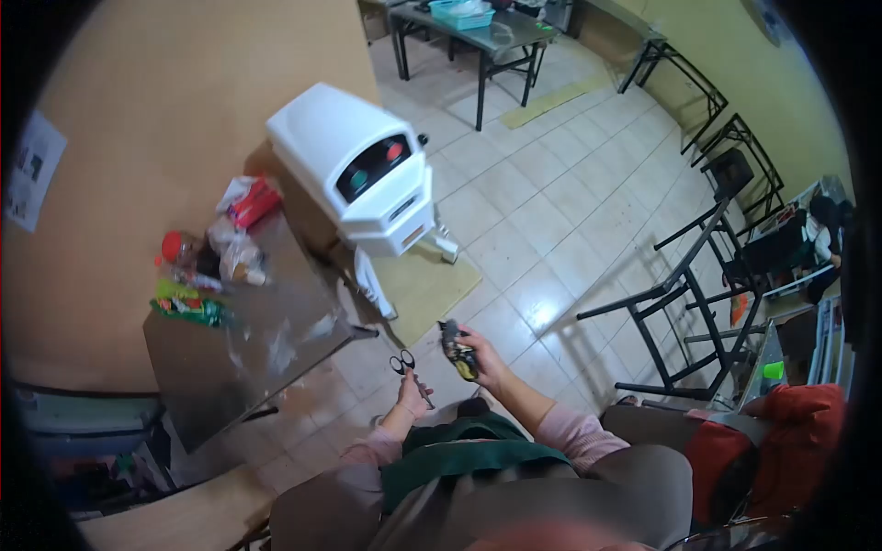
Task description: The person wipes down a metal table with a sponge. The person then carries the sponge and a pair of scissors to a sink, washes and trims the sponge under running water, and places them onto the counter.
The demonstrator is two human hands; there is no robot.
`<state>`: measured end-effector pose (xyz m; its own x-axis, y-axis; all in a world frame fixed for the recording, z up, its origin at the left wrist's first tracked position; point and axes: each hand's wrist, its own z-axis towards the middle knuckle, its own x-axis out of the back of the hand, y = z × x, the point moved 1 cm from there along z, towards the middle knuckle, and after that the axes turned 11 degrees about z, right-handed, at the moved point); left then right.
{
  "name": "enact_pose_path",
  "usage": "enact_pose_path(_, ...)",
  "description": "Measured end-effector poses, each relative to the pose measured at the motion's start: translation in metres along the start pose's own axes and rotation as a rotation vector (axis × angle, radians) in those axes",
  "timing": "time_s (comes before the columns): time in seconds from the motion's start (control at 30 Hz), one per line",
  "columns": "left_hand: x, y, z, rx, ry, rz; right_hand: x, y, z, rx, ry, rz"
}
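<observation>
In the head view, the person's left hand (410,395) is pinching a pair of scissors (401,362) by its middle part, with the two finger loops pointing up and away from the body. The right hand (482,356) is curling around a dark and yellow object (457,356), whose exact kind is too small to tell. Both held things are hanging above the tiled floor (533,275), near each other but apart, in front of a green cloth (501,452) that is covering the lap. Ahead, a white machine (340,138) is standing over a yellowish mat (432,308). To the left, a dark table (207,376) is bearing a green packet (188,305) and a red-and-white packet (250,202). To the right, a black metal frame (657,292) is standing on the tiles.
</observation>
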<state>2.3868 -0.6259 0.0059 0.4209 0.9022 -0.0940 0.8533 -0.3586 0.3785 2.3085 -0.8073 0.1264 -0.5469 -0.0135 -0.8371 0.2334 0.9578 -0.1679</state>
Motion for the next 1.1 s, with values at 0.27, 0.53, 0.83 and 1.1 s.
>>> enact_pose_path(0.27,-0.187,0.100,-0.019,-0.059,-0.252,0.133,0.032,-0.215,0.023,0.340,0.033,0.210)
enact_pose_path(0.53,-0.367,0.238,0.102,-0.165,-0.350,0.139,0.029,-0.389,0.063,0.535,0.092,0.232)
enact_pose_path(0.83,-0.580,0.453,0.122,-0.225,-0.410,0.187,0.007,-0.520,0.092,0.754,0.360,0.405)
enact_pose_path(1.1,-0.575,0.551,0.237,-0.272,-0.117,-0.082,-0.023,-0.713,0.263,0.506,0.160,0.255)
